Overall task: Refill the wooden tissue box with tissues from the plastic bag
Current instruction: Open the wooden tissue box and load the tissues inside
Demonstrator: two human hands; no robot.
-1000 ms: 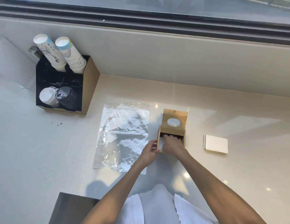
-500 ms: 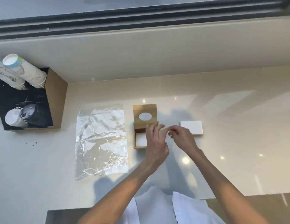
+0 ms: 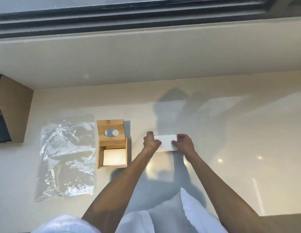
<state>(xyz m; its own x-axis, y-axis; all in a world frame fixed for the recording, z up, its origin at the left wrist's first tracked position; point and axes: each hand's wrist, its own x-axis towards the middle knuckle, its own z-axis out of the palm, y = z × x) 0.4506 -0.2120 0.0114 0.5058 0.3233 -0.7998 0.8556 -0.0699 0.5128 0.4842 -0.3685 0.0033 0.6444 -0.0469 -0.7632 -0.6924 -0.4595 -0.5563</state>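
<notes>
Head cam view, looking down at a glossy cream countertop [image 3: 230, 132]. Both hands are on a flat white stack of tissues [image 3: 166, 142] lying on the counter just right of the box. The left hand [image 3: 150, 142] has its fingers curled onto the stack's left end, and the right hand [image 3: 184, 143] is clamped on the right end, thumb at the near edge and fingers over the far edge. It's a bit blurry there, so can't tell if the stack is lifted off the surface or not.

The small light-wood tissue box [image 3: 112, 143] sits left of the hands, not touched. Its lid with the oval hole [image 3: 111, 133] is slid toward the back, and the open front part shows white tissues [image 3: 114, 157] already inside.

Left of the box, just beside it, the clear crinkled plastic bag [image 3: 67, 157] lies flat. At the far left edge there's a brown-sided holder [image 3: 13, 111], mostly cut off.
</notes>
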